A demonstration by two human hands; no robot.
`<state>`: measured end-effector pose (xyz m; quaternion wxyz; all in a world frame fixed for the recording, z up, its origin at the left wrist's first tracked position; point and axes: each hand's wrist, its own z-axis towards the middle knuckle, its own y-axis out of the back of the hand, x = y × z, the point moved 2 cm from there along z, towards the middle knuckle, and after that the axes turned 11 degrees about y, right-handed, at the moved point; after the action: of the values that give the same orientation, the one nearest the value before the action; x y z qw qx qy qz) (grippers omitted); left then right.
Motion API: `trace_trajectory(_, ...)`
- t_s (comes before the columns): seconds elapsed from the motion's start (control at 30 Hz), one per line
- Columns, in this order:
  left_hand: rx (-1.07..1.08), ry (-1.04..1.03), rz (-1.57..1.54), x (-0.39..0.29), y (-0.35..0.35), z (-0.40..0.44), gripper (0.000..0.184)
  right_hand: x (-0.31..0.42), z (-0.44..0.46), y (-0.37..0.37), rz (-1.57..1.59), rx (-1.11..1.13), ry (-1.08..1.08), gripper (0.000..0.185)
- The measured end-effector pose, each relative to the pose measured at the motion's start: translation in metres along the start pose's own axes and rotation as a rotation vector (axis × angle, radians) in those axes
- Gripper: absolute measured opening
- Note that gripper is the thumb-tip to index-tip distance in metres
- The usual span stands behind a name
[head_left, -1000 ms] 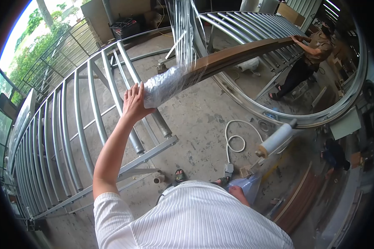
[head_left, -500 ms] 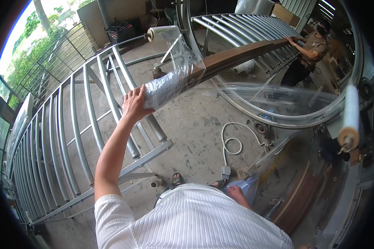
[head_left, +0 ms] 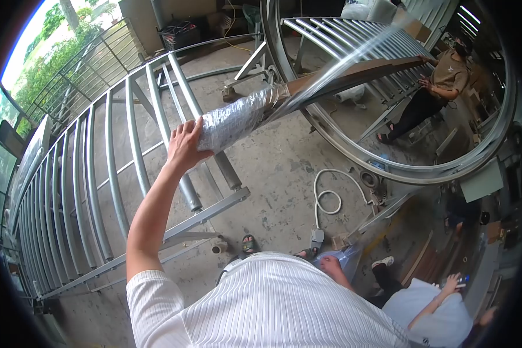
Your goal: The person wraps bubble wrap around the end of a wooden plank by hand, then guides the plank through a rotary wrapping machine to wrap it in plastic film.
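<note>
My left hand [head_left: 185,142] grips the near end of a film-wrapped bundle of brown boards [head_left: 232,124], fingers on top and thumb at its lower side. Clear stretch film [head_left: 345,61] runs in a blurred band from the bundle up to the right. The bundle passes through a large metal ring [head_left: 383,177], and its bare brown part extends beyond it. Low by my right side, my right hand [head_left: 332,265] has curled fingers, against a bluish plastic sheet [head_left: 347,255]. Whether it holds anything is hidden.
A roller conveyor [head_left: 136,145] stands at left and another [head_left: 330,43] beyond the ring. A co-worker [head_left: 446,75] stands at the bundle's far end. Another person in white [head_left: 429,310] is at lower right. A white cable [head_left: 325,191] loops on the floor.
The ring's film rolls have swung round, and the film band now slants to the upper right. A person in white has appeared at lower right. The co-worker's one hand has come off the bundle.
</note>
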<state>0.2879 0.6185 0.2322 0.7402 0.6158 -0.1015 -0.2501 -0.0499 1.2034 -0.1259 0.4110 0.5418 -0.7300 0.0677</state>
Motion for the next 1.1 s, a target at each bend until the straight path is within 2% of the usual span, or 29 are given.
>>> trace_trajectory(0.37, 0.027, 0.003, 0.009, 0.018, 0.003, -0.009, 0.112, -0.011, -0.003, -0.027, 0.035, -0.006, 0.036, 0.033)
trace_trajectory(0.53, 0.030, -0.008, -0.001, 0.019, 0.010, -0.009, 0.100, -0.047, -0.012, -0.026, 0.110, -0.046, -0.001, 0.035)
trace_trajectory(0.67, 0.022, -0.018, 0.000, 0.031, 0.015, -0.011, 0.098, -0.059, -0.023, -0.019, 0.023, -0.021, -0.006, 0.035)
trace_trajectory(0.8, -0.003, -0.024, 0.017, 0.048, 0.018, -0.014, 0.095, -0.040, -0.030, -0.019, -0.080, 0.000, -0.005, 0.035)
trace_trajectory(0.87, 0.002, -0.014, 0.023, 0.053, 0.020, -0.017, 0.095, -0.031, -0.025, -0.023, -0.045, -0.055, -0.026, 0.035)
trace_trajectory(0.93, 0.007, 0.002, 0.034, 0.059, 0.022, -0.022, 0.094, -0.030, -0.013, -0.031, 0.026, -0.018, -0.036, 0.033)
trace_trajectory(1.0, -0.023, -0.021, 0.043, 0.063, 0.021, -0.025, 0.095, -0.009, -0.005, -0.037, 0.007, -0.025, 0.012, 0.025)
trace_trajectory(1.1, -0.032, -0.024, 0.033, 0.067, 0.020, -0.030, 0.094, 0.022, -0.002, -0.039, -0.002, -0.013, 0.017, 0.031)
